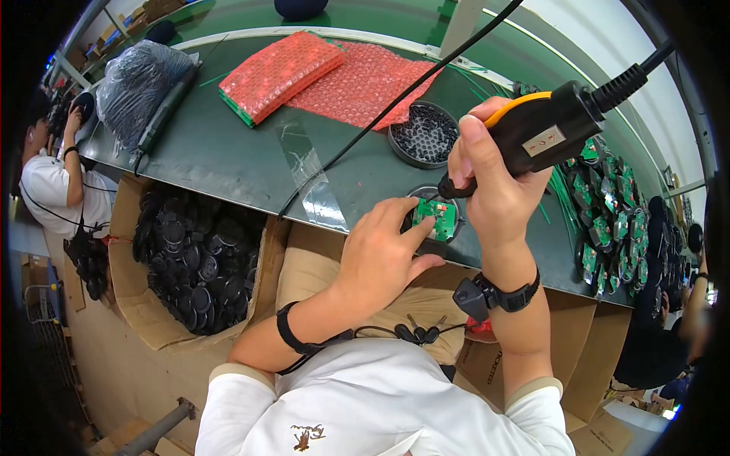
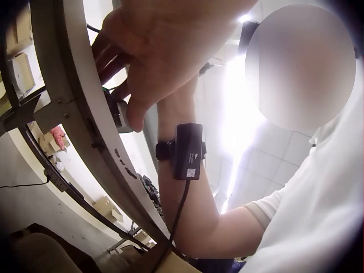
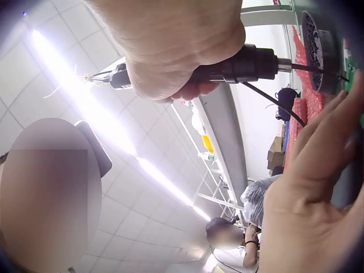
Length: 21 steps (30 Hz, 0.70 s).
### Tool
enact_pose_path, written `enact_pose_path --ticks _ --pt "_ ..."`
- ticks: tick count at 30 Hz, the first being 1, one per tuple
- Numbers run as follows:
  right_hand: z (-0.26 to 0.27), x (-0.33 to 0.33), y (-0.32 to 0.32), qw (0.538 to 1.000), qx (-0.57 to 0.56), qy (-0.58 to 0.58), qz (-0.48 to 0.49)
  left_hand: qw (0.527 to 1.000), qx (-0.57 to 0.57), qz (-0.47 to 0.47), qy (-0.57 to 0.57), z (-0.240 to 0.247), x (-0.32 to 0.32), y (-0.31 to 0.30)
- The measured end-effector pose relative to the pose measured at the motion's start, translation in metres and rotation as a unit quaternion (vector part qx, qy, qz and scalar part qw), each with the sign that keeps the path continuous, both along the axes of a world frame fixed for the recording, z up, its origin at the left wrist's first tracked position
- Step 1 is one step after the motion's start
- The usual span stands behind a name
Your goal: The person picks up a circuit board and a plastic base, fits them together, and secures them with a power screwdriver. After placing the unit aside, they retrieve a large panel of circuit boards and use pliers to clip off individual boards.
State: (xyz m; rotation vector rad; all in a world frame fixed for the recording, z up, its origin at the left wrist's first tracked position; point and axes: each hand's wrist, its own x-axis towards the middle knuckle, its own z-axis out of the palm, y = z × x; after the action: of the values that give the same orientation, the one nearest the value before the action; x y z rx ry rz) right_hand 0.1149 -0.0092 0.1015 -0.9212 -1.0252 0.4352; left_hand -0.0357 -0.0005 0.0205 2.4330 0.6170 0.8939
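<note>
My right hand (image 1: 498,186) grips a black electric screwdriver (image 1: 566,129) with an orange stripe, angled over the bench. In the right wrist view, its thin bit (image 3: 318,70) reaches down to the green board. That circuit board (image 1: 439,215) sits in a round black housing (image 1: 435,247) at the bench's front edge. My left hand (image 1: 380,247) holds the housing from the left, fingers at its rim and on the board, thumb at the near side. In the left wrist view, the thumb (image 2: 138,114) hangs by the bench edge, and the fingers partly hide the work.
A round tray (image 1: 395,144) of small black screws stands behind the housing. Red bubble wrap (image 1: 281,72) lies at the back. Many green boards (image 1: 608,220) are piled to the right. A carton (image 1: 129,266) of black round parts sits front left. The screwdriver's cord (image 1: 380,114) crosses the bench.
</note>
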Motion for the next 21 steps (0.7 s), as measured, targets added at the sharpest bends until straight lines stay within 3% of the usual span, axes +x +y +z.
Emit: enact_pose_path --ticks 21 --pt "-0.0088 -0.0033 0.0082 0.995 0.009 -0.095 0.009 0.999 0.024 0.007 0.022 -0.0001 0.002 0.0006"
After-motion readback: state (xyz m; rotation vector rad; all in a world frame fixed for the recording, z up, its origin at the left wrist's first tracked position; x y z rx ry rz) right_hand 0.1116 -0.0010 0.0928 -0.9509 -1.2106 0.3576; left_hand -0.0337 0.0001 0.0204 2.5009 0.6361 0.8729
